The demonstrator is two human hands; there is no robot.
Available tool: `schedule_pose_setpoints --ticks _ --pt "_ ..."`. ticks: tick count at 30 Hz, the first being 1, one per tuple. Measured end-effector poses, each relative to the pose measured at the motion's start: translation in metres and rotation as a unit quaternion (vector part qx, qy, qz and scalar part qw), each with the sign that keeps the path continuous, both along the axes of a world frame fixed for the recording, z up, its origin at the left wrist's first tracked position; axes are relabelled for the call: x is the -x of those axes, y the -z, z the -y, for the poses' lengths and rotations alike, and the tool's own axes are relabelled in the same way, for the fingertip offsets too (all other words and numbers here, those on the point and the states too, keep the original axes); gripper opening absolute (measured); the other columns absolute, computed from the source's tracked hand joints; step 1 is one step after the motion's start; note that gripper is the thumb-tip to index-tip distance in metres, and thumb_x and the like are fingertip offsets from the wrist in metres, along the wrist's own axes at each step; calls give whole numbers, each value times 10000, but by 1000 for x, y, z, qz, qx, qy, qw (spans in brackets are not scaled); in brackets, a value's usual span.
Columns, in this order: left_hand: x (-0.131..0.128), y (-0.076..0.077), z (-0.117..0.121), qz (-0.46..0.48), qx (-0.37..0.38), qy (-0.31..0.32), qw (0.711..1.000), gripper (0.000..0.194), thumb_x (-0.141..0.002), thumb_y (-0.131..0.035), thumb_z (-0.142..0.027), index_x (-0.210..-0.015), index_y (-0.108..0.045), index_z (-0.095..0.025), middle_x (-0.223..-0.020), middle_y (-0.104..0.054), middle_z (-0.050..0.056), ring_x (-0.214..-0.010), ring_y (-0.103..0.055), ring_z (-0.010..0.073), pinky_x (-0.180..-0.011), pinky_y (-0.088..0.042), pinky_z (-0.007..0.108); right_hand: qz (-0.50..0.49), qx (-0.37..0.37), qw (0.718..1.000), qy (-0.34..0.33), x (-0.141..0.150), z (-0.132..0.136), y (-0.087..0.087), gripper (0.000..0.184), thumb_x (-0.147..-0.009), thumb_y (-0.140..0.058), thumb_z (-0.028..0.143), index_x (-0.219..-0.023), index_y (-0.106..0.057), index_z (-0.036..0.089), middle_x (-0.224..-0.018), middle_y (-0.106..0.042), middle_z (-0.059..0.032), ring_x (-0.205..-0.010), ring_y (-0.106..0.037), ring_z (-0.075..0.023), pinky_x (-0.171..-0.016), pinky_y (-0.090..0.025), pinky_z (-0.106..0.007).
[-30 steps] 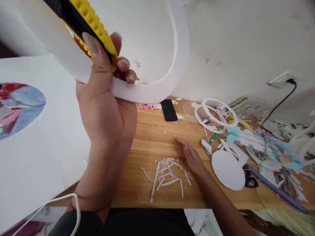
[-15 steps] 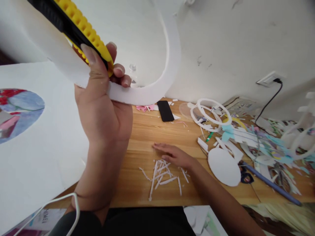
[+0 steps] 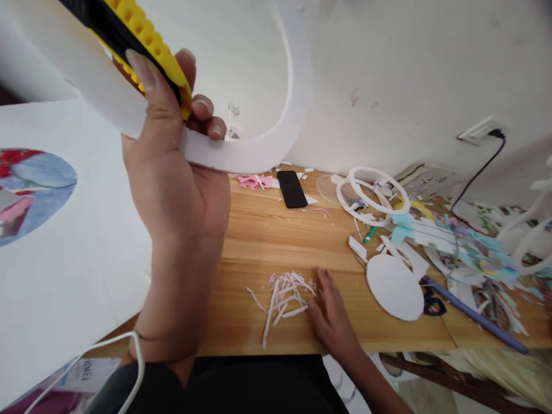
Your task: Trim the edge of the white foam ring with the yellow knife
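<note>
My left hand (image 3: 170, 167) is raised close to the camera, closed round a yellow and black utility knife (image 3: 129, 34) and the rim of a curved white foam piece (image 3: 267, 144). Lower down, my right hand (image 3: 332, 316) lies flat on the wooden table (image 3: 267, 230), fingers stretched out, touching the right side of a pile of white foam shavings (image 3: 282, 299) near the front edge.
A black phone (image 3: 293, 188) lies at the back by pink scraps (image 3: 254, 181). White foam rings (image 3: 371, 195), a white foam disc (image 3: 394, 287), scissors (image 3: 431, 302) and coloured paper scraps (image 3: 466, 253) crowd the right side. A big white sheet with a round picture (image 3: 34, 190) fills the left. A cable (image 3: 478, 172) runs to a wall socket.
My right hand has slid from behind the shavings to their right side, nearer the table's front edge, gathering them into a tighter pile. My left hand has risen slightly with the knife and foam.
</note>
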State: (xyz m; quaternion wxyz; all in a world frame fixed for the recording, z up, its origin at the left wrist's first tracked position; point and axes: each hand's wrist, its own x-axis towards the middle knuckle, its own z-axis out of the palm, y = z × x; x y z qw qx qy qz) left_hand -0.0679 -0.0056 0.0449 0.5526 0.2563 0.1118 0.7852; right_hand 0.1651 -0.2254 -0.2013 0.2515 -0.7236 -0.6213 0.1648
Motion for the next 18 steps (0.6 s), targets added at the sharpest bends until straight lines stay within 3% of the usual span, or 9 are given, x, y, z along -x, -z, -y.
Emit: schedule_pose_setpoints --ticks 2,5,9,13,18 --pt "2 0 -1 -1 11 -5 1000 128 -1047 -359 -201 -1012 -480 -180 -917 -607 -22 -594 -472 25 -547 -378 153 -13 -8 1000 -7 14 6 2 714 -971 -453 462 -1564 -148 206 -1602 -256 -138 -1485 -230 -293 -1169 -286 -565" --pt "3 0 -1 0 16 -15 1000 139 -1045 -363 -207 -1004 -494 -185 -913 -617 -26 -600 -468 38 -566 -368 170 -7 -30 998 -52 37 -8 -2 763 -957 -469 501 -1566 -117 206 -1599 -256 -151 -1482 -235 -306 -1162 -299 -568" --pt "1 1 0 -5 -1 -7 1000 143 -1052 -340 -205 -1017 -477 -186 -948 -595 -28 -614 -477 32 -589 -367 158 71 -21 992 -102 68 -37 -11 833 -889 -514 634 -1559 -203 248 -1616 -215 -144 -1490 -170 -379 -1139 -283 -637" --pt "-1 1 3 -13 -18 -12 1000 148 -1063 -308 -214 -1043 -450 -179 -954 -579 -29 -594 -479 9 -553 -372 131 142 -5 982 -125 97 -47 -16 849 -820 -534 724 -1532 -311 319 -1635 -143 -132 -1478 -110 -463 -1096 -246 -730" --pt "0 1 2 -19 -10 -14 1000 145 -1062 -322 -218 -1040 -459 -176 -941 -590 -37 -590 -491 0 -550 -387 125 142 6 979 -146 114 -50 -18 749 -909 -469 637 -1534 -320 252 -1620 -201 -133 -1487 -188 -371 -1139 -302 -625"
